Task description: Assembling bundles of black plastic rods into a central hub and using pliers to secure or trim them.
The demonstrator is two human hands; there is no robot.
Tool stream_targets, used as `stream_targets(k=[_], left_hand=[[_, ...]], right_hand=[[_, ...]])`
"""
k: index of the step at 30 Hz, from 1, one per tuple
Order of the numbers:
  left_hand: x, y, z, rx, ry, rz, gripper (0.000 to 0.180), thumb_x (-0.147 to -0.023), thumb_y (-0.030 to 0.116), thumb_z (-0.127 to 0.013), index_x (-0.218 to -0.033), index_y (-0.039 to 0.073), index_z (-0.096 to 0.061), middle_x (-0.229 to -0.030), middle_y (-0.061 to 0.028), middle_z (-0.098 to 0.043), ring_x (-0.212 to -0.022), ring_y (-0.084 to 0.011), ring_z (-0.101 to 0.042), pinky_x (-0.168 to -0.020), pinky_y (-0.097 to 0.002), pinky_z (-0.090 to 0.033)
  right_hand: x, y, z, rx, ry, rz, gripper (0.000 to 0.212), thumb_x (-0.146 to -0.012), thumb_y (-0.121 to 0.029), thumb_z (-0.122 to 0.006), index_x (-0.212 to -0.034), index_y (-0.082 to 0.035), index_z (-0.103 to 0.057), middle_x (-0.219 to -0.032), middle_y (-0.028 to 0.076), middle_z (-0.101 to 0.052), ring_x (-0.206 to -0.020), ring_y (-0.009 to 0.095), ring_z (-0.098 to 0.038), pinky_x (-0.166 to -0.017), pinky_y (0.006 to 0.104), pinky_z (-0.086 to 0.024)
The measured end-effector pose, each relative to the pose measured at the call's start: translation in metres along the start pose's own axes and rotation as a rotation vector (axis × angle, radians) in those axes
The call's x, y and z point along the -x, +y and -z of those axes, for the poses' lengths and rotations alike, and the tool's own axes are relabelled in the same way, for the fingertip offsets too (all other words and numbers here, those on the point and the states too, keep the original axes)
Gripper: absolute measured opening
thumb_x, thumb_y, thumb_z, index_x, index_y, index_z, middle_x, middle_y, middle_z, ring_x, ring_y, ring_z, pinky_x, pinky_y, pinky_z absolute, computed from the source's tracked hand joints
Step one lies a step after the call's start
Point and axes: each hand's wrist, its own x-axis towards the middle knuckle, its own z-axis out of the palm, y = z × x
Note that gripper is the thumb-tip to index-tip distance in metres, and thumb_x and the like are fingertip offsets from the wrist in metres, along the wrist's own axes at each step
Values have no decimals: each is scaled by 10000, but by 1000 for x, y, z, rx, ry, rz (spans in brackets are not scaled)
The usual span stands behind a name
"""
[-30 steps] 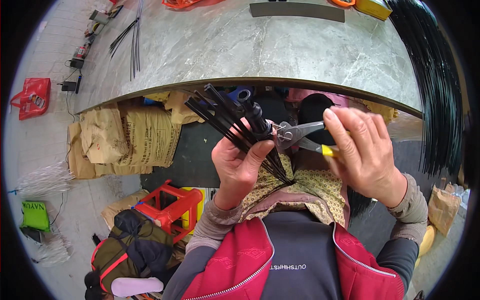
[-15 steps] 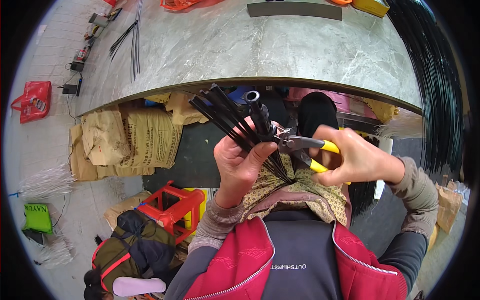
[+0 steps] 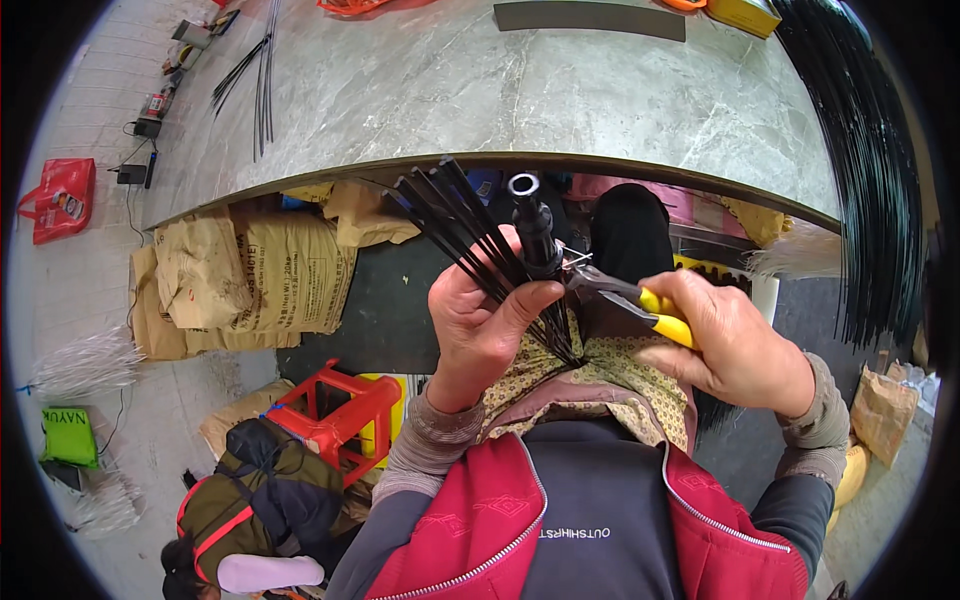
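Above my lap, my left hand grips a black tube with an open round end, together with a bundle of thin black rods that fan out up and to the left. The thumb presses against the tube's lower part. Short, thin wire ends stick out from the tube's right side. My right hand is closed round the yellow handles of pliers. The jaws are at the wire ends beside the tube; whether they bite on the wire is too small to tell.
A grey marble-look table lies ahead, its edge just beyond my hands. Long black strands hang over its right end. Paper sacks, a red stool and a dark green backpack are at my left.
The pliers have turned so their handles slant down to the right, and the handles are closer together. My right hand has turned over them. The tube's top has shifted slightly right.
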Motion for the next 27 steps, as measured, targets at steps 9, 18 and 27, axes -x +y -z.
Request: stream_targets(k=[9, 18, 27], left_hand=[[1, 1, -7, 96, -99, 21, 355, -831, -77, -747, -1156, -14, -620, -1042, -95, -675, -954, -168, -657, -848, -296, -526], [-1, 0, -2, 117, 34, 89, 284, -883, -30, -724, -1156, -32, -645, -1008, -49, -709, -919, -99, -637, -836, -256, -518], [-5, -1, -3, 137, 11, 66, 301, -875, -37, -729, -1160, -36, -632, -1006, -64, -711, -914, -111, -657, -813, -257, -536]], right_hand=[[-14, 37, 14, -902, -592, -234, 513, -669, -181, -935, -1015, 3, -604, -722, 7, -648, -682, 71, -614, -622, 247, -498], [-14, 15, 1, 305, 262, 221, 577, -746, -122, -808, -1228, 46, -539, -950, 108, -628, -700, 196, -618, -611, 309, -512], [-2, 12, -9, 535, 311, 200, 670, -786, -125, -735, -1372, 61, -471, -1040, 205, -591, -826, 324, -621, -714, 403, -522]])
